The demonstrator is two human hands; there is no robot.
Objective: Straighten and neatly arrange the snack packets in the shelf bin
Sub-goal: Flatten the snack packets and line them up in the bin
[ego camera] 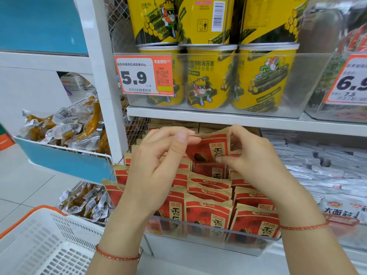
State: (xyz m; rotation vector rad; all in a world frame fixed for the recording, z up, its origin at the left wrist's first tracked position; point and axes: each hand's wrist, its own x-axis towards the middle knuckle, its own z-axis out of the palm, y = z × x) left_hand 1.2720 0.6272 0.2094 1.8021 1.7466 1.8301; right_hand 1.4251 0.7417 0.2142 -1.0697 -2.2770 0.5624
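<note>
A clear shelf bin holds several rows of red and tan snack packets standing upright. Above the back rows I hold one red packet lifted and tilted. My left hand pinches its top left corner between thumb and fingers. My right hand grips its right side, thumb across the lower front. Both wrists wear red string bracelets. My hands hide the packets in the middle rows.
Yellow seaweed-roll tubs fill the shelf above, behind a 5.9 price tag. White packets lie in the bin to the right. Wire racks of vacuum-packed snacks hang at the left. A white basket sits at bottom left.
</note>
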